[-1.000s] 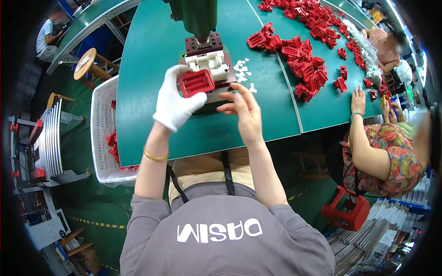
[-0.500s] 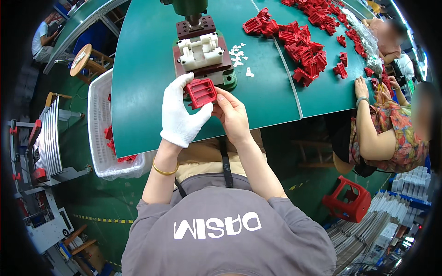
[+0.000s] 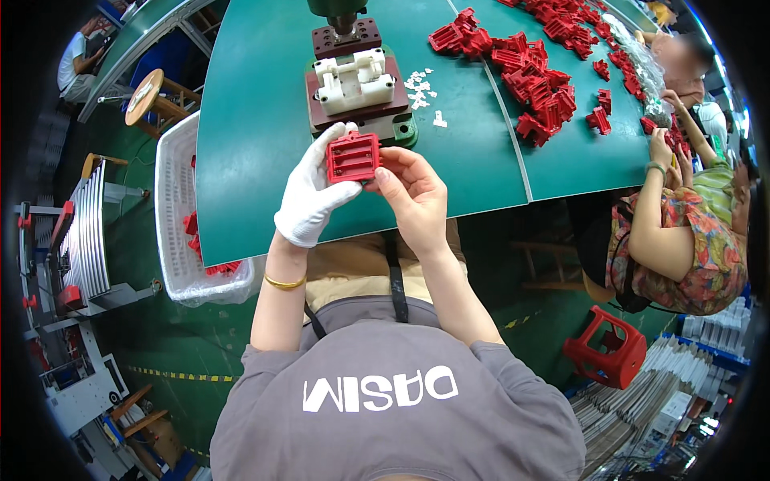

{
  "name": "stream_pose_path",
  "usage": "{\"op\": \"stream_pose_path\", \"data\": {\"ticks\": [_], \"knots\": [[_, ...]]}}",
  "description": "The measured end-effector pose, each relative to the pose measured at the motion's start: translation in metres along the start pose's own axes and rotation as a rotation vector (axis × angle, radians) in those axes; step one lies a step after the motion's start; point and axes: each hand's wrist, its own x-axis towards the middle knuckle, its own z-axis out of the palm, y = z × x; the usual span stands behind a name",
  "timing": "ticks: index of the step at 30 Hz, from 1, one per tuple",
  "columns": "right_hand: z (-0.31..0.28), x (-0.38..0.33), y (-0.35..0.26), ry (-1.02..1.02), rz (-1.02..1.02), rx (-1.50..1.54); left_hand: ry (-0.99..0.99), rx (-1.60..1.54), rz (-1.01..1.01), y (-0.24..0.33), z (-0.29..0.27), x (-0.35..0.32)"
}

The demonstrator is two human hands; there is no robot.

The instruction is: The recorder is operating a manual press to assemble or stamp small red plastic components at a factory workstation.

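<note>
Your gloved left hand [image 3: 309, 196] curls around the left side of the red slotted casing [image 3: 354, 159] at the frame's upper centre; your bare right hand [image 3: 417, 200] pinches its right edge. It looks like light, stiff plastic, probably smooth against the glove, its thin ribs perhaps brittle, so grip the outer walls. Beyond stands the white fixture [image 3: 357, 98]; loose red casings [image 3: 553, 108] cover the tabletop [image 3: 265, 120] toward upper right.
</note>
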Motion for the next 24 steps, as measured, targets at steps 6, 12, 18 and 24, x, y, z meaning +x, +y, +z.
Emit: {"op": "stream_pose_path", "data": {"ticks": [6, 12, 18, 24], "knots": [[0.001, -0.002, -0.004, -0.029, -0.028, -0.124, -0.060, -0.200, -0.043, -0.008, -0.004, -0.001], [-0.002, 0.002, 0.002, -0.026, -0.035, -0.154, -0.033, -0.094, -0.067, -0.005, -0.010, 0.002], [-0.063, 0.028, -0.031, 0.215, -0.266, -0.667, 0.301, -0.148, 0.199, 0.039, -0.109, -0.027], [-0.168, 0.061, -0.066, 0.806, -0.552, -1.401, 0.898, 0.314, 0.037, 0.055, -0.285, -0.117]]}}
